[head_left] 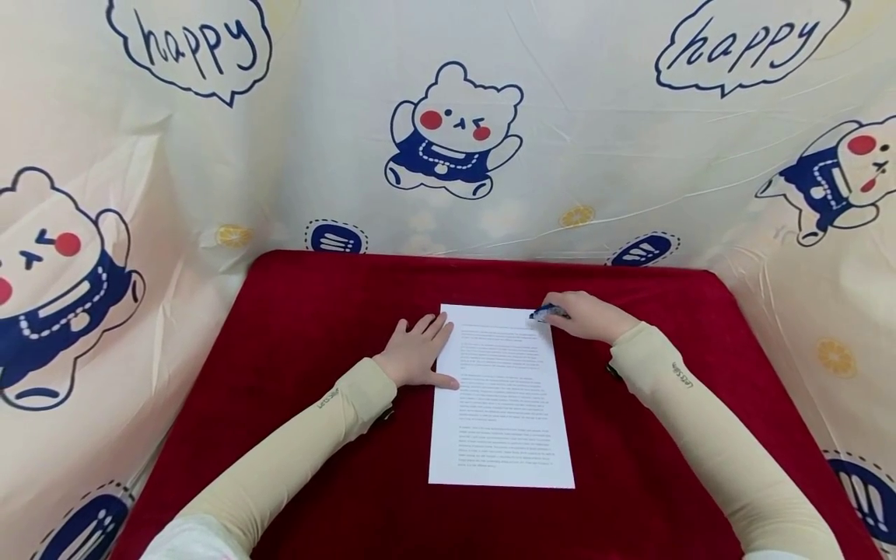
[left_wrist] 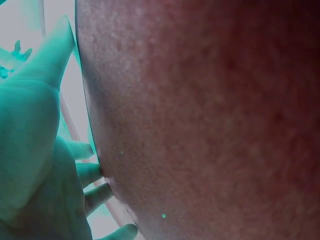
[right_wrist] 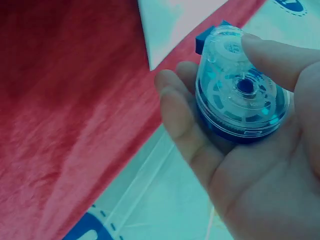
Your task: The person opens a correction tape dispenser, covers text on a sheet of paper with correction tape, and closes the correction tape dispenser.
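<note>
A printed sheet of paper (head_left: 500,397) lies in the middle of the frame on a red cloth (head_left: 315,311) that covers the table, its long edges running away from the person. The left hand (head_left: 418,351) rests flat at the sheet's upper left edge — fingers straight and slightly spread, the thumb reaching onto the paper, nothing gripped. In the left wrist view the same hand (left_wrist: 45,165) fills the left side of the frame, pressed against the red cloth (left_wrist: 210,120), its fingertips just showing at the lower left.

The right hand (head_left: 588,315) sits at the sheet's upper right corner and holds a small correction tape dispenser (head_left: 547,313), its blue tip touching or just above the paper's top edge; from the head view I cannot tell which. The right wrist view shows the grip up close: the clear, blue-bottomed correction tape dispenser (right_wrist: 240,87) lies cradled in the curled fingers (right_wrist: 175,107), with the thumb laid over its top right. Its blue nose points to the top of the frame, toward the corner of the paper (right_wrist: 172,25).

Both forearms wear beige sleeves. Behind the table — across the whole upper part of the head view — hangs a cream curtain (head_left: 616,155) printed with cartoon bears and the word "happy".
</note>
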Available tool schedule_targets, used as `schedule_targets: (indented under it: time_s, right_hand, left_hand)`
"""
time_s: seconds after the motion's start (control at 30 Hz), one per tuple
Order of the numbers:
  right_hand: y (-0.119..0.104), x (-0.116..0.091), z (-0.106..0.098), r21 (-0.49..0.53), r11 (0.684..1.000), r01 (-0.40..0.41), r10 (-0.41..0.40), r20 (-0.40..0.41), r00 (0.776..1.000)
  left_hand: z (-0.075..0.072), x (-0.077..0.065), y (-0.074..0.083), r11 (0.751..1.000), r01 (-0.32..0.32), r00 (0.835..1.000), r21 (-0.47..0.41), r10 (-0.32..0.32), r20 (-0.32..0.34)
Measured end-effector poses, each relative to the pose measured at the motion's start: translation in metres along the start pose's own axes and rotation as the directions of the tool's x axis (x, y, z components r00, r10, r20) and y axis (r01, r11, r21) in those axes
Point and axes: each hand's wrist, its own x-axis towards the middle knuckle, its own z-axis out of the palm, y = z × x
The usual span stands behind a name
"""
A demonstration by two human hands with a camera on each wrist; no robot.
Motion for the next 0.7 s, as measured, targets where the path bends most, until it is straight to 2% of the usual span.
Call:
schedule_targets:
  time_s: [0.13,0.47,0.7]
  right_hand:
    - [-0.009,0.006,-0.001,0.023,0.999,0.024,-0.023,-0.015,1.0]
    - [-0.031,0.018,0.006,0.127,0.988,0.088,-0.09,0.009,0.996]
    - [-0.043,0.029,0.014,0.118,0.988,0.103,-0.106,0.026,0.994]
  left_hand:
    - [0.001,0.001,0.0,1.0,0.0,1.0,0.004,0.0,0.002]
    - [-0.001,-0.001,0.001,1.0,0.008,1.0,0.0,-0.008,-0.006]
    - [0.003,0.003,-0.001,0.999,0.014,1.0,0.03,-0.014,-0.006]
